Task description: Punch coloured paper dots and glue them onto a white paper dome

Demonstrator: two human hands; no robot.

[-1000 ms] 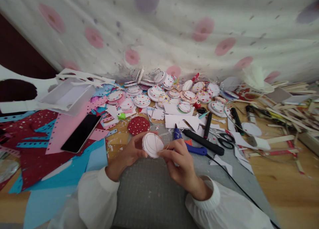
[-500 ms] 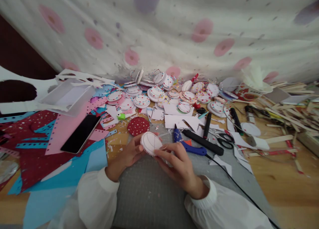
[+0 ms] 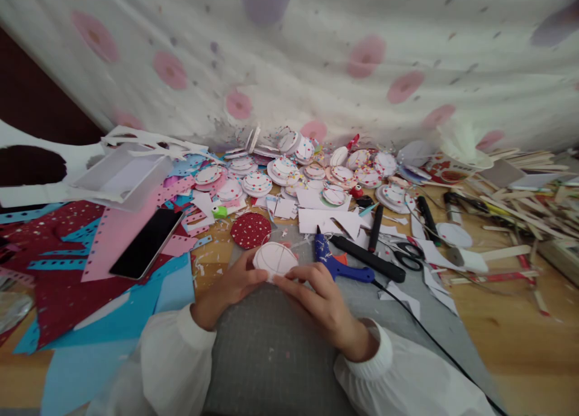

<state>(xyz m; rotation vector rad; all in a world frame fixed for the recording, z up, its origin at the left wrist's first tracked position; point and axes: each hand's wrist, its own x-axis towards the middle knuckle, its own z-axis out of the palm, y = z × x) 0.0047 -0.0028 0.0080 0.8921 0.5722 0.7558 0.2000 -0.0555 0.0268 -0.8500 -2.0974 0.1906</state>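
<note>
Between my two hands is a round white paper disc (image 3: 274, 259) with thin curved lines across its face, perhaps thread. My left hand (image 3: 235, 281) grips its left edge, thumb at the front. At the lower right edge, the fingers of my right hand (image 3: 321, 298) pinch it. Just behind the disc lies a dark red starred circle (image 3: 250, 230). To the right of it a blue glue gun (image 3: 348, 266) rests on the grey cutting mat (image 3: 266, 356). The fingertips behind the disc are partly hidden.
Several white discs with coloured dots (image 3: 257, 184) are heaped at the back. On the left, a phone (image 3: 147, 243) lies on coloured sheets near a clear plastic box (image 3: 124, 175). Scissors (image 3: 409, 256), a black stick-like tool (image 3: 368, 259) and wooden sticks (image 3: 520, 208) are to the right.
The disc has been tilted and turned slightly in my hands, so its face looks wider. My right fingers have shifted a little left along its lower edge.
</note>
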